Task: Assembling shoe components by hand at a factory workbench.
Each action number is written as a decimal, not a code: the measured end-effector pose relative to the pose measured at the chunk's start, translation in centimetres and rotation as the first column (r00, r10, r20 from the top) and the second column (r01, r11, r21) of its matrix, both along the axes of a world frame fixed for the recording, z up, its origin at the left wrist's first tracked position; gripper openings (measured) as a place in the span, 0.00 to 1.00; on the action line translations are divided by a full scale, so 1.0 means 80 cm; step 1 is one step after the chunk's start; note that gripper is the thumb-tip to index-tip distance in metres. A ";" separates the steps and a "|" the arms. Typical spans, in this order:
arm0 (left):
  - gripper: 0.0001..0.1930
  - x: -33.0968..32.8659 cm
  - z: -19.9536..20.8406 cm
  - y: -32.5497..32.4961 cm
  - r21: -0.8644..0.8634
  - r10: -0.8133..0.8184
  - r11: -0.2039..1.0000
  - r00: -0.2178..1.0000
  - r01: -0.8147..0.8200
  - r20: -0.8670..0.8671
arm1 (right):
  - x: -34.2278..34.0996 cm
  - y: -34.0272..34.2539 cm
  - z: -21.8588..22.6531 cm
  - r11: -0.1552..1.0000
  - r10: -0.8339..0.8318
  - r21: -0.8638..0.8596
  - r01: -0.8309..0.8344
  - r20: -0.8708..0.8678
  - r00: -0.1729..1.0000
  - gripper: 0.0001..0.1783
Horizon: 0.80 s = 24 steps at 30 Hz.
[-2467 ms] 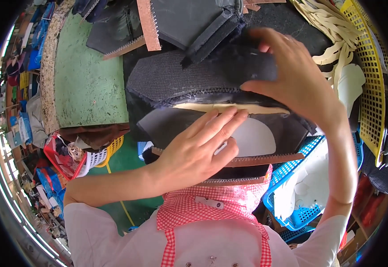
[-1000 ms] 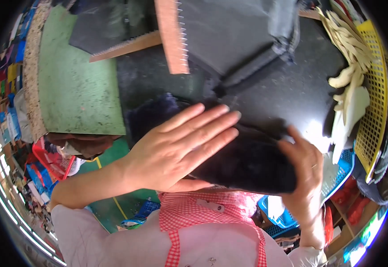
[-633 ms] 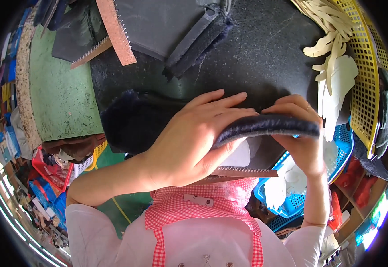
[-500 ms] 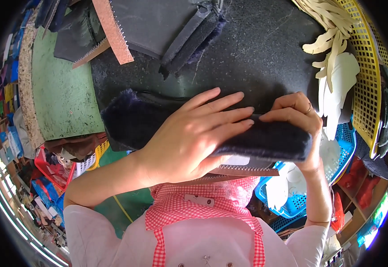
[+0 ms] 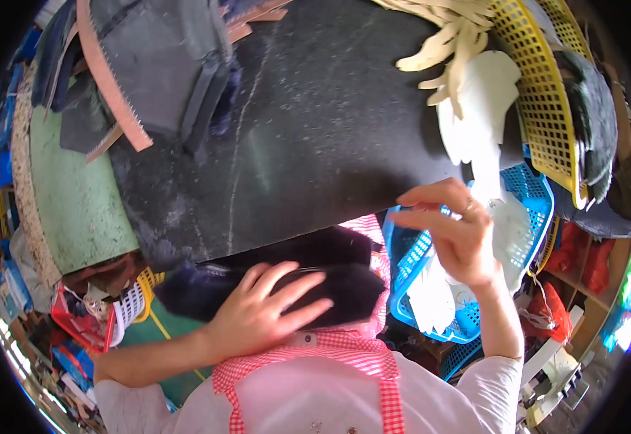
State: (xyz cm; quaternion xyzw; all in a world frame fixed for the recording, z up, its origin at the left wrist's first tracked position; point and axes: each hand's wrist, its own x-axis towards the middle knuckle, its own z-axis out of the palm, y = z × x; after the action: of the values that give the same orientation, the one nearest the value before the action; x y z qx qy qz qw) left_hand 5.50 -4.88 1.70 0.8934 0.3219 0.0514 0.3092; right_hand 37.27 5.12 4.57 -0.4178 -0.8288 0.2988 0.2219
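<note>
Dark plush piece (image 5: pixel 352 289) is at the near edge of the table (image 5: pixel 315 137), over the checked apron (image 5: pixel 297 354), left end by the table's near left corner; pile side shows, two panels meeting along a line – fold or seam, can't tell.

Left hand (image 5: pixel 261 311) lies on the plush, fingers spread, palm down; right hand (image 5: pixel 453 228) is up off it, right of the piece and above the blue basket (image 5: pixel 399 286), thumb and fingers curled with a small gap; nothing visible between them.

Progress, my read: mid-handling, piece laid out under one hand only; can't confirm the joint is finished, underside hidden. Far left, grey panels (image 5: pixel 149 79) lie overlapping, a brown strip (image 5: pixel 111 83) with a zigzag-stitched edge among them; that edge looks done. Far right, cream strips (image 5: pixel 464 40) and white cutouts (image 5: pixel 480 90) sit loose beside the yellow basket (image 5: pixel 540 94), attached to nothing I can see – whether they belong with the plush, can't say.
</note>
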 end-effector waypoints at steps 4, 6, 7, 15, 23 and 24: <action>0.26 0.003 -0.014 0.014 -0.162 0.062 0.986 0.995 -0.048 0.084 | 0.047 0.017 0.007 0.892 -0.437 0.174 0.418 0.090 0.895 0.20; 0.22 0.020 0.004 0.046 -0.145 0.034 0.989 0.956 0.009 0.291 | 0.058 0.040 0.001 0.860 -0.450 0.343 0.379 0.155 0.880 0.25; 0.20 0.042 0.015 0.070 -0.025 0.001 1.000 0.928 0.009 0.374 | 0.063 0.045 0.002 0.850 -0.447 0.394 0.350 0.189 0.874 0.30; 0.29 0.197 -0.011 0.274 0.616 0.008 0.766 0.960 -0.185 0.279 | 0.086 0.059 0.007 0.916 -0.234 0.383 0.116 0.278 0.931 0.22; 0.17 0.116 -0.004 0.372 0.788 0.151 0.601 0.987 -0.132 0.050 | 0.100 0.064 0.010 0.943 -0.214 0.295 0.153 0.186 0.959 0.17; 0.19 0.116 -0.004 0.373 0.732 0.143 0.668 0.988 -0.137 0.056 | 0.095 0.064 0.008 0.940 -0.235 0.291 0.177 0.176 0.956 0.16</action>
State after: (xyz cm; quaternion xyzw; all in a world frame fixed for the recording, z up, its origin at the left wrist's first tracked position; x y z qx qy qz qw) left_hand 14.76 24.94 1.38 0.9150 0.3429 0.1967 -0.0803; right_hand 44.91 10.23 5.25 -0.4970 -0.8321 0.1118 0.2193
